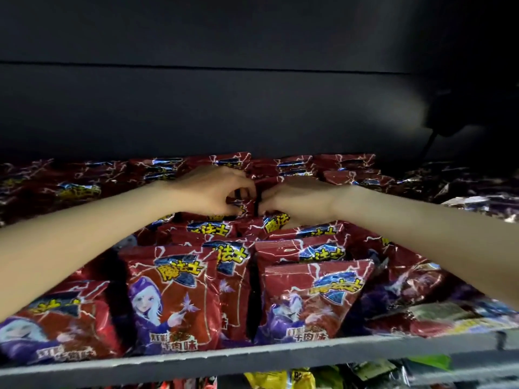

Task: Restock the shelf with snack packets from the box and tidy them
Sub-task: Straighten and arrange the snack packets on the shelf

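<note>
Red snack packets point(174, 293) fill the grey shelf point(252, 357) under a dark wall. Left hand point(210, 192) and right hand point(300, 200) pinch packets at the back.

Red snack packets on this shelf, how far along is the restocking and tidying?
Mostly stocked: red snack packets fill the shelf from front edge to back. In hand: the left hand and right hand meet at the middle rows, fingers curled around packet tops, apparently straightening them. Left: front packets lean unevenly, and the purple packets at right look loose. The box is out of view.
</note>
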The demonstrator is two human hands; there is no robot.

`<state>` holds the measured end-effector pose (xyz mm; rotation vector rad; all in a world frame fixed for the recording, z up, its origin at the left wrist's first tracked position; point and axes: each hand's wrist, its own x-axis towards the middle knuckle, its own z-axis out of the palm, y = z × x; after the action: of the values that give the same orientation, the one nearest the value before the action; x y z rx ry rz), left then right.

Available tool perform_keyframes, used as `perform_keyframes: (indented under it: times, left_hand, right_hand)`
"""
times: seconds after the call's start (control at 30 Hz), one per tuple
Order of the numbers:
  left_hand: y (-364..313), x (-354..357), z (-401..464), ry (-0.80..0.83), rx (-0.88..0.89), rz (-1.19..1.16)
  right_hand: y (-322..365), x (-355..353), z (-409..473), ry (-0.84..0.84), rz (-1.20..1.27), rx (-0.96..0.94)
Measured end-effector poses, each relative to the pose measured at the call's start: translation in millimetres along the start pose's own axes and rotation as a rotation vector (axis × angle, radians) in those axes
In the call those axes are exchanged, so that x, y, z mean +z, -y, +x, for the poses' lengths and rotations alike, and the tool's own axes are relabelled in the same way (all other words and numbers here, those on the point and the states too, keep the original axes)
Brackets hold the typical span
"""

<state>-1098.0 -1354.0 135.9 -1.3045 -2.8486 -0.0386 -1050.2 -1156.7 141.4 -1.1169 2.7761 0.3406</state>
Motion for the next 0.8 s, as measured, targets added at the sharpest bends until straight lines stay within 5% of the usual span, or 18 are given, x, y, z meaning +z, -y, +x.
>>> perform_keyframes:
  times: [0.2, 0.33, 0.5, 0.8]
  left_hand:
    - [-13, 4, 23, -0.135, 0.109, -0.163]
    - [-24, 12, 45, -0.057, 0.115, -0.040]
    - [-20, 15, 46, -0.163, 0.137, 0.016]
    - [-1, 15, 36, -0.257, 0.150, -0.163]
  right_hand:
    - [-6, 5, -15, 0.015, 0.112, 0.069]
    - [-16, 7, -30, 0.048, 0.107, 0.181]
    - [-13, 7, -31, 0.094, 0.086, 0.244]
    - [-10, 12, -18, -0.058, -0.085, 0.279]
